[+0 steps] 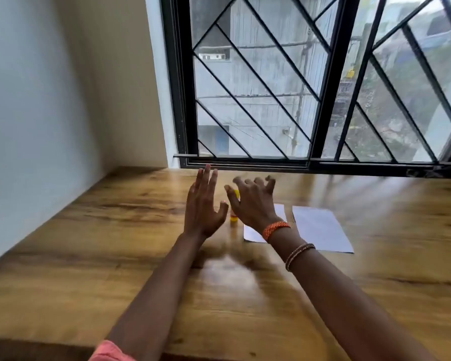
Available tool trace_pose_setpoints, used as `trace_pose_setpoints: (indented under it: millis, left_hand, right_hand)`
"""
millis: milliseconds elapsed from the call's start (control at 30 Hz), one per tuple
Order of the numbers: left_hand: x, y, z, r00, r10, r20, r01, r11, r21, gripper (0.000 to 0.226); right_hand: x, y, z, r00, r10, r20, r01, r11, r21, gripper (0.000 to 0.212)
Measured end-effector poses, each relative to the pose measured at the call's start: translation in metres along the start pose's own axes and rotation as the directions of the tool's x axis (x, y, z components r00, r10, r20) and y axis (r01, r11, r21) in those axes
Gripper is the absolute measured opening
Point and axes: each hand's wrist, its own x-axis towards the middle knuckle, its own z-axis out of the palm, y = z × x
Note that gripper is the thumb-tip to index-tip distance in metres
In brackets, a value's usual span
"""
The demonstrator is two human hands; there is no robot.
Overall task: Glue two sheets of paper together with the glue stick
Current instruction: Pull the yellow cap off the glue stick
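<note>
Both hands, left hand (203,204) and right hand (253,201), hover spread and empty around the upright glue stick (234,217), seemingly to seize it, with two paper sheets (320,227) at three o'clock on the surface (115,243).

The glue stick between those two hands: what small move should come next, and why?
Probably the right hand should close round the glue stick. It stands upright on the table, partly hidden behind that hand, and neither hand holds anything; the left hand is spread open beside it. The two sheets of paper lie apart, unglued.
</note>
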Motion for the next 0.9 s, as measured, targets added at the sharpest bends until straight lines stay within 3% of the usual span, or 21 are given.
trace_pose_setpoints:
  millis: [200,367,467,600,667,767,800,900]
  left_hand:
    - [-0.024,0.0,0.01,0.994,0.092,0.059,-0.094,0.995,0.025,0.055]
    - [-0.018,-0.007,0.011,0.99,0.093,0.103,-0.1,0.993,0.064,0.054]
    - [-0.019,-0.005,0.012,0.998,0.064,0.025,-0.064,0.998,0.018,0.041]
    - [-0.02,-0.004,0.011,0.995,0.056,-0.088,-0.052,0.997,0.05,0.019]
    - [-0.022,-0.004,0.011,0.994,0.067,-0.081,-0.062,0.996,0.069,0.022]
    - [-0.02,-0.001,0.009,0.991,0.107,-0.078,-0.1,0.99,0.096,0.025]
    - [-0.018,0.001,0.009,0.99,0.12,-0.078,-0.111,0.988,0.112,0.022]
    - [-0.016,0.006,0.009,0.986,0.151,-0.069,-0.136,0.974,0.181,0.023]
  right_hand:
    - [-0.033,-0.001,0.022,0.994,-0.047,-0.095,0.057,0.993,0.107,0.031]
    - [-0.023,0.002,0.022,0.986,-0.039,-0.162,0.069,0.981,0.184,0.028]
    - [-0.027,0.004,0.025,0.976,0.059,-0.211,0.019,0.936,0.352,0.025]
    - [-0.026,-0.002,0.021,0.979,0.177,-0.099,-0.096,0.834,0.543,0.025]
    - [-0.022,-0.004,0.022,0.953,0.293,0.082,-0.272,0.7,0.66,0.029]
    - [-0.019,-0.005,0.012,0.796,0.394,0.46,-0.567,0.214,0.796,0.031]
    - [-0.019,-0.003,0.008,0.752,0.38,0.538,-0.617,0.121,0.778,0.028]
    - [-0.018,-0.003,0.001,0.736,0.357,0.575,-0.634,0.065,0.771,0.023]
